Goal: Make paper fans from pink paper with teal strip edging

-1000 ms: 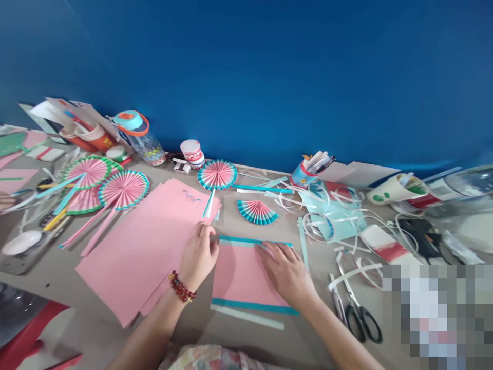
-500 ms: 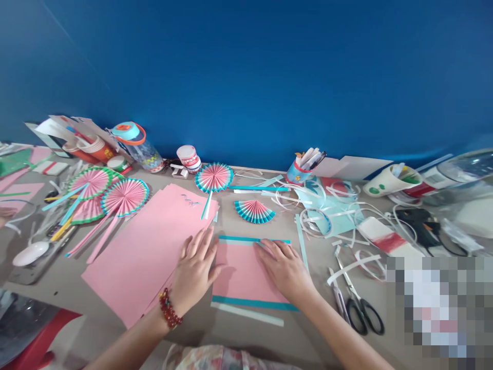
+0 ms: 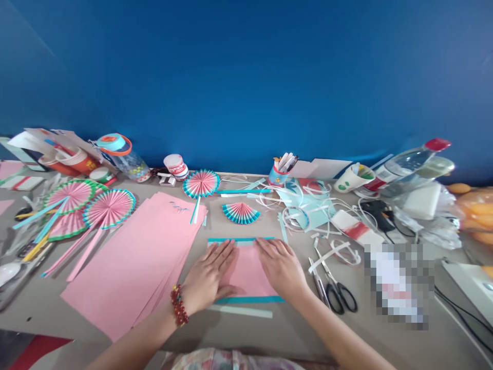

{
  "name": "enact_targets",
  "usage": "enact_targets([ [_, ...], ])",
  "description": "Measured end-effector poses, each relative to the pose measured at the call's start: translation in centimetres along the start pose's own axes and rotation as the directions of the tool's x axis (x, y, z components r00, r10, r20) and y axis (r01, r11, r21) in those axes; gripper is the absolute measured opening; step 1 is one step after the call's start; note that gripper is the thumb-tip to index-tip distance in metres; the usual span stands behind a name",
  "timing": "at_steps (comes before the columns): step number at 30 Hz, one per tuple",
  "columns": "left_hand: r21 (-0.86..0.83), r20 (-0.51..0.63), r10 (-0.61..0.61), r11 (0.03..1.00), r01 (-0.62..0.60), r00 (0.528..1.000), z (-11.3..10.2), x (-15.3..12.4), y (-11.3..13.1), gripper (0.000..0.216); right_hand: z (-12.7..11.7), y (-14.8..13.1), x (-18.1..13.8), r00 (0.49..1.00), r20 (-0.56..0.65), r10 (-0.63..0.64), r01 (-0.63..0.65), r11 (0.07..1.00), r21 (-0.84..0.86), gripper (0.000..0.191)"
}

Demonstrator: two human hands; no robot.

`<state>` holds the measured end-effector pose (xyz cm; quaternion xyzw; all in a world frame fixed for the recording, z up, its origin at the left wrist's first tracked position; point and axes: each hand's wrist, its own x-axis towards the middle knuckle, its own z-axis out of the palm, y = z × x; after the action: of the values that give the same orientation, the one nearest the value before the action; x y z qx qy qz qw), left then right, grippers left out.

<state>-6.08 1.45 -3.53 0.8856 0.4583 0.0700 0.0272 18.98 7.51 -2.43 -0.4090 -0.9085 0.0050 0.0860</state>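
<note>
A pink sheet of paper [image 3: 249,272] with teal strips along its far and near edges lies in front of me. My left hand [image 3: 210,275] rests flat on its left side, fingers stretched toward the far teal strip [image 3: 243,240]. On the right side, my right hand [image 3: 280,267] lies flat with fingertips on that same strip. Neither hand grips anything. A pale paper strip [image 3: 242,311] lies just below the sheet. Beyond it sits a folded half-round paper fan [image 3: 241,213]. A stack of larger pink sheets [image 3: 134,262] lies to the left of my left hand.
Scissors [image 3: 339,293] and a slim cutter [image 3: 319,282] lie to the right. Pleated round fans [image 3: 110,208] are at left, another [image 3: 201,184] at the back. Paper scraps, a pen cup [image 3: 278,174], a glue gun [image 3: 379,213] and bottles [image 3: 410,159] line the back.
My left hand has moved from the pink stack's edge onto the teal-edged sheet. My right hand stays on the sheet. The view has turned to the right.
</note>
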Motion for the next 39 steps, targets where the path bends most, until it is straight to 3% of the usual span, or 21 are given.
enact_targets([
  [6, 0.017, -0.016, -0.051, 0.999, 0.051, 0.999, -0.4, -0.5, 0.1, 0.083, -1.0, 1.6, -1.8, 0.996, -0.020, 0.082, -0.083, 0.993, -0.079, 0.038],
  [10, 0.066, -0.066, -0.170, 0.982, 0.174, 0.983, 0.1, -2.0, -0.5, 0.086, -0.9, 1.5, -1.8, 0.996, -0.024, 0.087, -0.089, 0.991, -0.095, 0.039],
  [15, 0.031, -0.117, -0.284, 0.957, 0.289, 0.952, -0.1, -3.3, -0.9, 0.077, -1.1, 1.9, -1.7, 0.995, -0.012, 0.100, -0.100, 0.995, 0.002, 0.041],
  [18, -0.056, -0.140, -0.335, 0.942, 0.331, 0.932, -1.6, -3.8, -0.1, 0.059, -2.3, 1.7, -2.3, 0.985, -0.089, 0.151, -0.143, 0.986, 0.085, 0.043],
  [21, -0.256, -0.117, -0.285, 0.934, 0.248, 0.951, -3.2, -4.1, 1.5, 0.034, -3.9, 0.0, -3.6, 0.990, -0.104, 0.096, -0.072, 0.975, 0.211, 0.029],
  [24, -0.384, -0.058, -0.171, 0.913, 0.136, 0.983, -3.7, -4.2, 3.6, 0.021, -4.3, -2.9, -5.5, 0.998, 0.043, -0.048, 0.030, 0.938, 0.346, 0.013],
  [28, -0.373, 0.003, -0.080, 0.925, 0.075, 0.997, -2.8, -3.8, 5.3, 0.017, -3.3, -5.7, -7.7, 0.982, 0.189, 0.021, -0.076, 0.954, 0.290, 0.009],
  [32, -0.364, 0.028, -0.045, 0.930, 0.052, 0.999, -2.3, -3.2, 5.8, 0.011, -3.0, -6.5, -8.2, 0.978, 0.194, 0.082, -0.142, 0.936, 0.322, 0.010],
  [39, -0.325, 0.023, -0.018, 0.945, 0.024, 1.000, -2.3, -3.0, 6.0, 0.011, -3.5, -6.1, -7.9, 0.981, 0.192, 0.042, -0.121, 0.898, 0.423, 0.013],
])
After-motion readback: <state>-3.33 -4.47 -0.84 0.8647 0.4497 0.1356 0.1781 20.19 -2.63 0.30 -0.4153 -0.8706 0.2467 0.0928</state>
